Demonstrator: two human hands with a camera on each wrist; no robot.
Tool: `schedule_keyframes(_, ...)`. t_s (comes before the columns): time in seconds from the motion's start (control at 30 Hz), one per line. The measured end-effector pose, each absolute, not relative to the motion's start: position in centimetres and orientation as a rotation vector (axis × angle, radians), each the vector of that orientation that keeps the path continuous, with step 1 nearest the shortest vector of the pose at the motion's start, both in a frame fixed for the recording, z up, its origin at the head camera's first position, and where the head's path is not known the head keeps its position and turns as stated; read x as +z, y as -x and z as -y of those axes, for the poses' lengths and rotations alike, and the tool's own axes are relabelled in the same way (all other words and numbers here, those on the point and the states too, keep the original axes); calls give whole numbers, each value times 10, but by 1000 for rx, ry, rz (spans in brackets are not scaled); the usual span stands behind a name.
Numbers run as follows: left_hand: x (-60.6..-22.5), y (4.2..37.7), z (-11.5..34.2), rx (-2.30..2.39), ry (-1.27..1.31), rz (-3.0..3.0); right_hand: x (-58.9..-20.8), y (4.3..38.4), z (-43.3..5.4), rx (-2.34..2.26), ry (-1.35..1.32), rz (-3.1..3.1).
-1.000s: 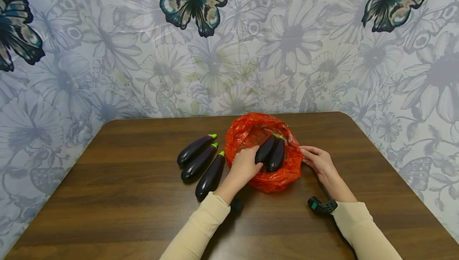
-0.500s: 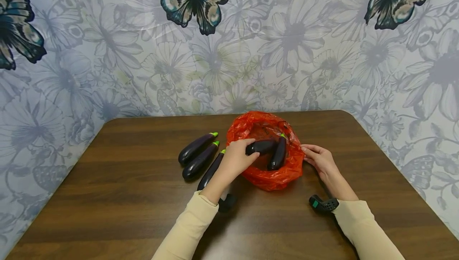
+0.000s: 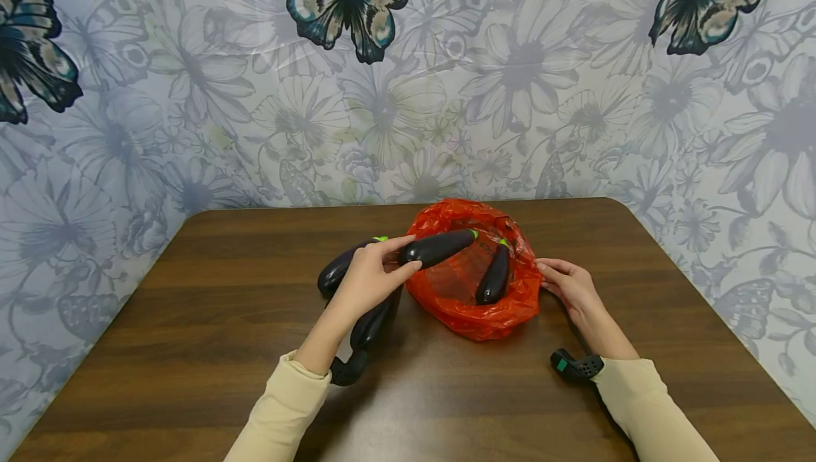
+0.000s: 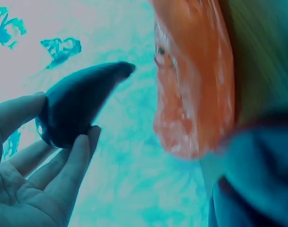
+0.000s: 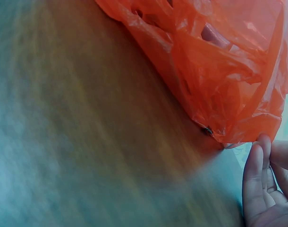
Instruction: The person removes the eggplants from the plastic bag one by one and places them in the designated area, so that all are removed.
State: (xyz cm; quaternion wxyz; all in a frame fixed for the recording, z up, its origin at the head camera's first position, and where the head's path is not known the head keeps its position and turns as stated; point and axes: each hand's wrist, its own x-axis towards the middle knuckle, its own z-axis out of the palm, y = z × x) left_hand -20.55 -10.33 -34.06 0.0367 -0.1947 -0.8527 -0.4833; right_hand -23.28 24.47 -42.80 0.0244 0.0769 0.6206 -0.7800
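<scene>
- Eggplants (image 3: 440,248): purplish black, bright green stems (image 3: 474,234)
- Bag (image 3: 494,320): red
- Table (image 3: 191,348): brown, streaked wood grain
- Wall (image 3: 395,186): pale grey, grey flowers (image 3: 519,65), teal-black-cream butterflies (image 3: 348,5)
- Sleeves (image 3: 274,412): cream
- Right wristband (image 3: 581,368): black, green patch (image 3: 562,364)

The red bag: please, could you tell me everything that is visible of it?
The red bag looks like thin, crinkled, see-through plastic. It stands open on the brown table, mouth upward, its rim forming a rough ring. One dark eggplant lies inside. The right hand pinches the bag's right side; the left hand holds another eggplant partly over its opening.
</scene>
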Motion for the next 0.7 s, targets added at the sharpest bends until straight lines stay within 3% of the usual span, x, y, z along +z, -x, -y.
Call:
schedule_keyframes(0.2,-336,207,139,-1546,603,2526,-429,233,-246,-2412,-228,-1926)
schedule_keyframes(0.43,-340,210,186,-1503,441,2542,-430,234,-245,-2413,-223,-1931)
schedule_keyframes(0.7,-366,224,232,-1488,326,2589,-431,234,-244,-2413,-226,-1939)
